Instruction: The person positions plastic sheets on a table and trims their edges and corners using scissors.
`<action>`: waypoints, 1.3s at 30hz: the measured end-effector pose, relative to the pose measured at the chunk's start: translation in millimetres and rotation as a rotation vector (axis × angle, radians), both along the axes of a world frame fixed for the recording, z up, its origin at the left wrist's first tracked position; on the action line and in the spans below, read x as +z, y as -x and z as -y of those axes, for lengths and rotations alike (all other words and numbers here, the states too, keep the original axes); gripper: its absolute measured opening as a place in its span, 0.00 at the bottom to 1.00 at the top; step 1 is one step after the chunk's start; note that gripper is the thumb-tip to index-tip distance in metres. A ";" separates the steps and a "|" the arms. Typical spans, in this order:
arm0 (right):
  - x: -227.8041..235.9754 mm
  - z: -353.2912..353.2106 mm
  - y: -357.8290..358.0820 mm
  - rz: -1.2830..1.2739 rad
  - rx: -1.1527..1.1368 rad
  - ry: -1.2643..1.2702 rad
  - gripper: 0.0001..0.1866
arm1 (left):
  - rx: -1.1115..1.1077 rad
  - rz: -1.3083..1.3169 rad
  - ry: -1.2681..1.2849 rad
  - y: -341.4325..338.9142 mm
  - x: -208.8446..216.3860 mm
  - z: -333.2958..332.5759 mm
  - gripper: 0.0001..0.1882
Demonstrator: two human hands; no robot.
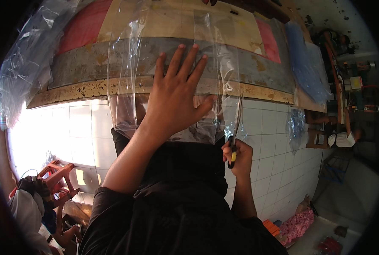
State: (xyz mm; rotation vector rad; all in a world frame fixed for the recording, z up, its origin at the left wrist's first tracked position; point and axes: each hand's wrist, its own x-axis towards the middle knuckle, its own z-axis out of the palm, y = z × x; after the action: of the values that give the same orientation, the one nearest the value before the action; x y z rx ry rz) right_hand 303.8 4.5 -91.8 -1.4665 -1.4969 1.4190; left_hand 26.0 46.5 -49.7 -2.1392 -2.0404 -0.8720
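Observation:
A clear plastic sheet [123, 89], creased lengthwise, lies over the table and hangs past its near edge towards my lap. My left hand [172, 91] presses flat on it with the fingers spread. To the right, my right hand [240, 155] grips a pair of scissors [232, 154] with black and yellow handles. The scissor blades point away from me and stand beside the sheet's right edge, by the table's edge. Whether the blades touch the plastic I cannot tell.
The grey table [83, 66] has a worn wooden front edge [83, 91]. Clear plastic [28, 63] is heaped at the left, and bluish plastic sheets [304, 63] lie at the right. A red stool [60, 178] and a person [32, 208] are at lower left; other people sit farther right.

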 end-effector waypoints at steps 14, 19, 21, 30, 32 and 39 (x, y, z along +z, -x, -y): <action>2.6 -1.4 3.3 0.112 0.126 -0.120 0.30 | -0.038 0.030 0.082 -11.5 3.4 29.2 0.44; -4.4 -3.1 5.6 0.060 0.084 -0.138 0.29 | -0.049 0.041 0.091 -12.2 2.4 31.4 0.44; -2.6 -3.3 7.2 0.042 0.074 -0.127 0.28 | -0.049 0.043 0.092 -11.7 2.0 31.7 0.44; 0.0 -1.9 9.2 -0.013 0.065 -0.069 0.14 | -0.056 0.058 0.089 -10.9 0.7 31.7 0.44; 0.7 -1.2 11.1 -0.036 0.044 -0.062 0.13 | -0.057 0.063 0.089 -10.8 0.7 31.6 0.45; 5.3 -1.3 17.1 -0.011 0.041 -0.051 0.33 | -0.057 0.065 0.090 -10.4 -0.2 31.9 0.45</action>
State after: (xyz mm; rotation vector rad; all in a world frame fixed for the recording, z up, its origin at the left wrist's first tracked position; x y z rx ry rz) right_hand 286.7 5.8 -86.5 -1.4027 -1.5538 1.3997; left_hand 36.3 14.6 -49.9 -2.2548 -2.0972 -0.8836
